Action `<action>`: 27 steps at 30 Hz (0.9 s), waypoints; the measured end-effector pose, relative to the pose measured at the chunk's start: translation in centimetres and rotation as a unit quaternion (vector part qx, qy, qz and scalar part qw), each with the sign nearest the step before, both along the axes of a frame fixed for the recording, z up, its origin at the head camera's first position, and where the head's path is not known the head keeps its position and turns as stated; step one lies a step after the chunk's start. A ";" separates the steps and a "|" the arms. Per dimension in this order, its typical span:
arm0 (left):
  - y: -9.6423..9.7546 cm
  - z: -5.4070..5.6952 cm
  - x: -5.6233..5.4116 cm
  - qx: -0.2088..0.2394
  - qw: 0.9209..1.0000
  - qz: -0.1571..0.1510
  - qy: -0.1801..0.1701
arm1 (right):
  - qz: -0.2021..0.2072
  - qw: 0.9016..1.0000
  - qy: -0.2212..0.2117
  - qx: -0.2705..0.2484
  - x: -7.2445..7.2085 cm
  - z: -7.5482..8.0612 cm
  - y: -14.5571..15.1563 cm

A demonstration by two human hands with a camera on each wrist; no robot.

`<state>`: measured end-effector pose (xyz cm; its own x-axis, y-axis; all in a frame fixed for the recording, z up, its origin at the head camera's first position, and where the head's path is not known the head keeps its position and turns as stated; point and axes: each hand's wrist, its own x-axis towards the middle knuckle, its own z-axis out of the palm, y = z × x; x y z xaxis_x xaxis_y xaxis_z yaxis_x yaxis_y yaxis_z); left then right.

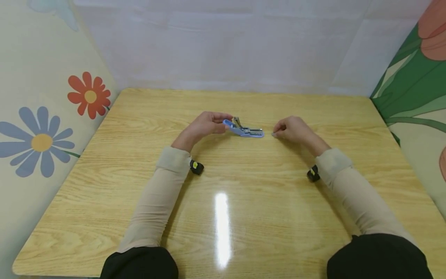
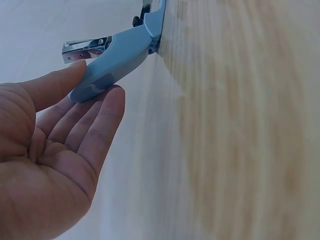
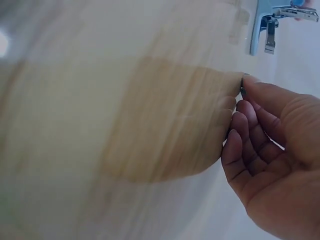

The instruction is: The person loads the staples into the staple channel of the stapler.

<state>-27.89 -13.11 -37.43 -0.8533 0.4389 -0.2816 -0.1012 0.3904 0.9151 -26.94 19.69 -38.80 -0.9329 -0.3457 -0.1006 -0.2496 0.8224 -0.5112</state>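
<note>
A light-blue stapler [image 1: 248, 133] lies on the table with its cover swung back to the left and its metal magazine exposed. My left hand [image 1: 206, 124] holds the end of the raised cover [image 2: 117, 55], thumb on one side and fingers on the other. To the right of the stapler, apart from it, my right hand [image 1: 294, 130] pinches a small grey piece [image 1: 273, 134] that looks like a strip of staples. Thumb and fingers mostly hide this piece in the right wrist view, where the hand touches the tabletop.
The wooden table [image 1: 265, 209] reaches back to a white cloth [image 1: 223, 46]. Painted flower panels [image 1: 42, 143] stand along both sides. A bright glare streak [image 1: 222, 230] lies on the near tabletop. Each wrist wears a small black camera [image 1: 196, 167].
</note>
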 end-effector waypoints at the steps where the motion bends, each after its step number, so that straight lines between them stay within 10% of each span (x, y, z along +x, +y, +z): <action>1: 0.0 0.0 0.0 0.000 1.000 0.001 0.000 | 0.001 1.000 0.002 0.002 0.0 0.0 0.0; 17: -0.2 0.4 0.2 0.012 1.000 0.011 0.009 | -0.040 0.993 -0.056 -0.091 -0.7 1.0 0.6; 27: 0.3 0.1 0.3 0.002 1.000 0.003 0.014 | -0.059 0.995 -0.019 -0.081 -0.3 1.2 1.5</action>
<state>-27.54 -12.82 -37.32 -0.8640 0.4341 -0.2550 -0.0773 0.3861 0.9192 -27.23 21.16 -37.64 -0.9648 -0.2477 -0.0885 -0.1334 0.7506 -0.6472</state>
